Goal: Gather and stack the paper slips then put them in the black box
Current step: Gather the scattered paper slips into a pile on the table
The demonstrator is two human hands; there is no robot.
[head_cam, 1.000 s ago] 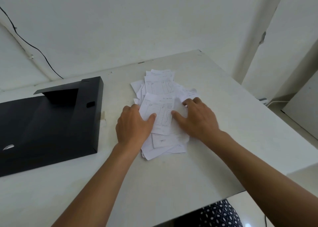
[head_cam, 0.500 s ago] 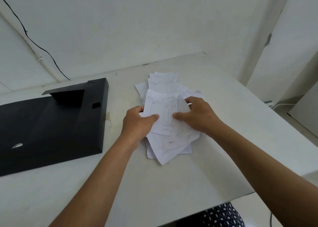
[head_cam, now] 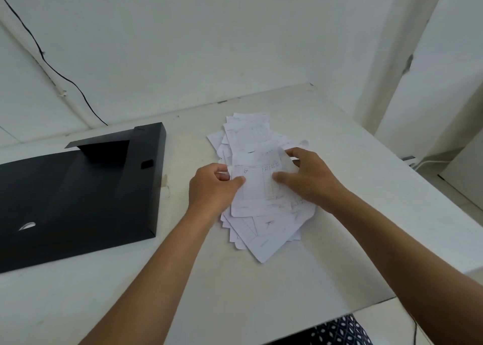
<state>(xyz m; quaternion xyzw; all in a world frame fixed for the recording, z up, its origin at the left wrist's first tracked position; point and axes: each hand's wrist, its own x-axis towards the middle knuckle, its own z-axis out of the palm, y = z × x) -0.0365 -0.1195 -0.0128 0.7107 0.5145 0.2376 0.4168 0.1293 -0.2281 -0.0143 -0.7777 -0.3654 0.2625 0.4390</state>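
So from the head cam, the paper slips [head_cam: 261, 187] sit in a messy pile on the white table [head_cam: 261, 287], just right of the black box [head_cam: 78, 201], which lies open and flat. Both hands are clamped on the pile's top bunch: left hand [head_cam: 211, 190] pinches its left edge with thumb on top, right hand [head_cam: 308, 180] grips the right edge. More slips fan out beyond the fingers, away from the box's near corner.

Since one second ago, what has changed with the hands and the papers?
Both hands went from pressing flat on the paper slips to pinching them: the left hand and right hand now grip the top slips from either side. The black box stayed open on the table, with no slips visible in it.
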